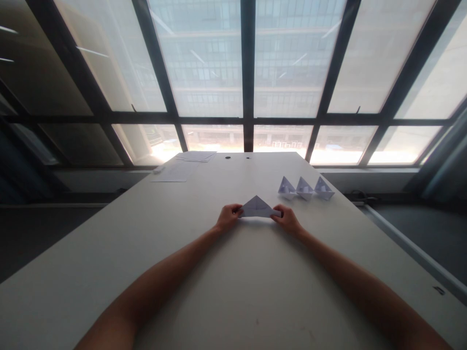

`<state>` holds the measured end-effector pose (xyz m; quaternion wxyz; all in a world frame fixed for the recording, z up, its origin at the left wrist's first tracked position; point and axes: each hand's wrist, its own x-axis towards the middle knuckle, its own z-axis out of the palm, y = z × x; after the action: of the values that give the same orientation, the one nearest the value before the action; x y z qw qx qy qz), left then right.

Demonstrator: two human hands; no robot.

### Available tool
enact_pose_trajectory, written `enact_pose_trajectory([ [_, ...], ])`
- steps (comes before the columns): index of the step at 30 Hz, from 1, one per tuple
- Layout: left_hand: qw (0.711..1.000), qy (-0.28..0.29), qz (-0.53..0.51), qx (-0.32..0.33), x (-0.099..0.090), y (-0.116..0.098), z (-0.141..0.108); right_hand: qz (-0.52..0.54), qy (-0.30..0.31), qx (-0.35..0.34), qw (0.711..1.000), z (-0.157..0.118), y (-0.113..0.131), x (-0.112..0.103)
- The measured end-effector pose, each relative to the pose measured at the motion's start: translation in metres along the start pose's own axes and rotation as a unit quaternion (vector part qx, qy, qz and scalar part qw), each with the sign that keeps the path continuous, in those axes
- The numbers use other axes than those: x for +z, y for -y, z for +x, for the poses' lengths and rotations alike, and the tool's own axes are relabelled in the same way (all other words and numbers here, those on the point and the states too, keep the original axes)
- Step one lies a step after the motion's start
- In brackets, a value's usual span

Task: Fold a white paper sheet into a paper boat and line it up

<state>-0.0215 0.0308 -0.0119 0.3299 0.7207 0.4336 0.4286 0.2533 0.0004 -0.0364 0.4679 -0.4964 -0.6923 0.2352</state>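
A folded sheet of white paper [256,208], peaked at the top with a long lower edge, is held between my two hands over the middle of the table. My left hand [229,217] pinches its left end. At the right end, my right hand [286,218] grips the paper between thumb and fingers, and a small strip of it sticks out past them. To the right stand three finished paper boats [304,189] in a row, close together.
The white table [182,282] runs away toward large windows [211,63]. Loose paper sheets [171,172] lie at its far left. Dark round holes [228,157] are near the far edge. A small dark mark [439,290] is at the right edge.
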Motion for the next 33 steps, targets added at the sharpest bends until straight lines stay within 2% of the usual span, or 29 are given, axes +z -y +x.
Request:
enact_pose_trajectory([
  [7, 1.000, 0.005, -0.008, -0.002, 0.001, 0.000, 0.000, 0.022, 0.009, 0.022, 0.999, 0.000, -0.002, 0.000],
  [12, 1.000, -0.002, 0.002, -0.001, 0.001, 0.004, 0.001, 0.044, -0.029, 0.017, 0.998, 0.001, -0.005, 0.002],
  [14, 1.000, -0.006, 0.000, -0.006, 0.001, 0.005, 0.002, 0.033, -0.032, 0.004, 0.999, 0.000, -0.003, 0.001],
  [21, 1.000, -0.006, -0.005, -0.010, 0.001, 0.005, 0.002, -0.042, 0.023, -0.064, 0.997, -0.003, 0.008, 0.000],
  [26, 1.000, -0.008, -0.005, -0.013, 0.000, 0.002, 0.001, -0.075, -0.003, -0.058, 0.996, -0.004, 0.008, 0.001],
  [33, 1.000, -0.012, -0.008, -0.014, 0.001, 0.002, 0.001, -0.094, 0.023, -0.074, 0.993, -0.004, 0.008, 0.001],
])
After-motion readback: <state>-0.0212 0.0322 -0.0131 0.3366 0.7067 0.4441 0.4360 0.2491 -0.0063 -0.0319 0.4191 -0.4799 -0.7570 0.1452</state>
